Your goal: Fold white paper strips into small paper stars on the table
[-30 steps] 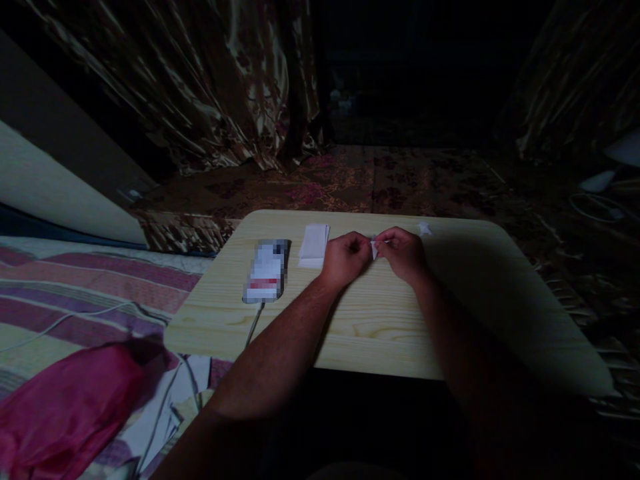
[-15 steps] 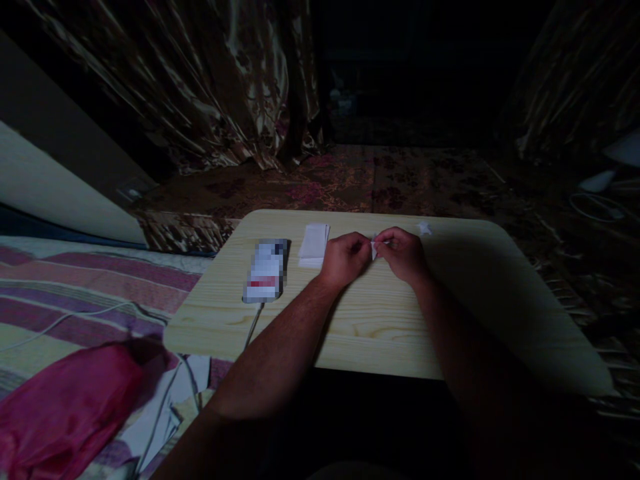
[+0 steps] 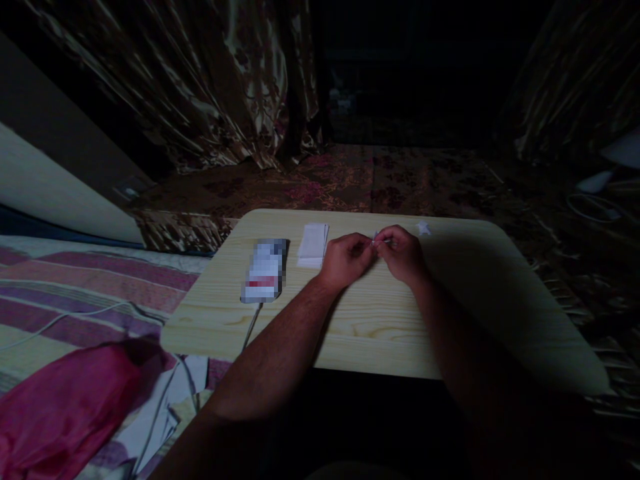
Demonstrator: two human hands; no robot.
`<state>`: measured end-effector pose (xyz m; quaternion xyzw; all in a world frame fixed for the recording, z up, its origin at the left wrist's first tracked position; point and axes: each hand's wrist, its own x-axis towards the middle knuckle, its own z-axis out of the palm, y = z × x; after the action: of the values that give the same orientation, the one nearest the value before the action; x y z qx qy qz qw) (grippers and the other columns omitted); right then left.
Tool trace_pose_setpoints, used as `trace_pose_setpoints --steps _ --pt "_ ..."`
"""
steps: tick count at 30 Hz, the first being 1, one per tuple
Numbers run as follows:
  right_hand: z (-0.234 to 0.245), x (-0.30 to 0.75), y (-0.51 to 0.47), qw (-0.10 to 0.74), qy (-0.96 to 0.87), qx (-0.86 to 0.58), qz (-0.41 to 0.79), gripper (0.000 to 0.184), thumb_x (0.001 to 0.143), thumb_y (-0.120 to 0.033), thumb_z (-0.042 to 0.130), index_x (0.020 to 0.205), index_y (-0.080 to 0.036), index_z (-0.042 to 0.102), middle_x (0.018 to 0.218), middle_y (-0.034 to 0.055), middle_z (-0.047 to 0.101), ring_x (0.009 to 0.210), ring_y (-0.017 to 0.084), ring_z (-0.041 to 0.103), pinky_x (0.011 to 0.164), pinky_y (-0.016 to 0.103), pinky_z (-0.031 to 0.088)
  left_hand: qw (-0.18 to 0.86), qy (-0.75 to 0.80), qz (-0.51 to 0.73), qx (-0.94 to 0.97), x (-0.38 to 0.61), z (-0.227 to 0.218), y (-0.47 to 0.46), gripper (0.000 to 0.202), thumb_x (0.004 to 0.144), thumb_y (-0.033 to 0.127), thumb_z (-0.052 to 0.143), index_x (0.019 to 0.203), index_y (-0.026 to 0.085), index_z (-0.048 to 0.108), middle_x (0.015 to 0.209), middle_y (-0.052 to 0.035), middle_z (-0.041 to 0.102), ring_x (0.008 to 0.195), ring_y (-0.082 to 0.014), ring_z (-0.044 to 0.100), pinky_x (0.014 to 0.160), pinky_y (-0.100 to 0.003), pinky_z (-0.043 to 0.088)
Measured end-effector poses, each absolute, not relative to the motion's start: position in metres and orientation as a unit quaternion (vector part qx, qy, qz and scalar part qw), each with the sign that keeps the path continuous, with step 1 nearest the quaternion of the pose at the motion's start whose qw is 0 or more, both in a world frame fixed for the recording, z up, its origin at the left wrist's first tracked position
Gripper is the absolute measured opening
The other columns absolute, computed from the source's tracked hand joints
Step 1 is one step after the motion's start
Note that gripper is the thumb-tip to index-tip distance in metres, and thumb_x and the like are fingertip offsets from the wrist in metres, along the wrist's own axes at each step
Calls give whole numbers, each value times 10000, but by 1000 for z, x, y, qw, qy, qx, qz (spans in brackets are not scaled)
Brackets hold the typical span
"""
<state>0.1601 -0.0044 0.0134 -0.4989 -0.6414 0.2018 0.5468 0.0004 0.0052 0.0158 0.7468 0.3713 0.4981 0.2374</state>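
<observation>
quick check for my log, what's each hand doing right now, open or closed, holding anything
Left hand: closed, fingertips pinching a small white piece.
Right hand: closed, pinching the same small white piece.

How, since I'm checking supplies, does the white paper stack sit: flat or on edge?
Flat: the paper stack lies broad face up on the table, beside the left hand.

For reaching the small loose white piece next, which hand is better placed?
Probably the right hand: it is nearer the small loose white piece, while the left hand is farther off, by the white stack. Both pinch another white scrap, though.
</observation>
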Motion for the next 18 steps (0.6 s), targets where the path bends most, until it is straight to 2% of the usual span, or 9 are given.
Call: trace_pose_setpoints --steps 5,12,18 --pt "16 160 -6 542 -643 -506 191 36 767 -230 605 776 -210 634 805 23 643 775 172 614 623 273 497 248 368 493 749 1 15 6 229 793 387 658 878 180 704 810 -63 724 693 -146 639 659 -249 491" --pt "19 157 -10 527 -643 -509 224 89 767 -289 629 774 -201 642 756 10 670 691 156 621 621 270 490 213 373 496 755 -1 14 7 153 815 319 623 856 186 688 790 -38 716 687 -134 634 651 -242 479" --pt "19 156 -11 525 -635 -513 241 116 773 -305 629 801 -201 670 764 16 694 697 161 639 627 269 498 247 374 519 728 0 12 8 153 801 329 635 838 185 671 765 -22 699 680 -127 625 640 -238 476"
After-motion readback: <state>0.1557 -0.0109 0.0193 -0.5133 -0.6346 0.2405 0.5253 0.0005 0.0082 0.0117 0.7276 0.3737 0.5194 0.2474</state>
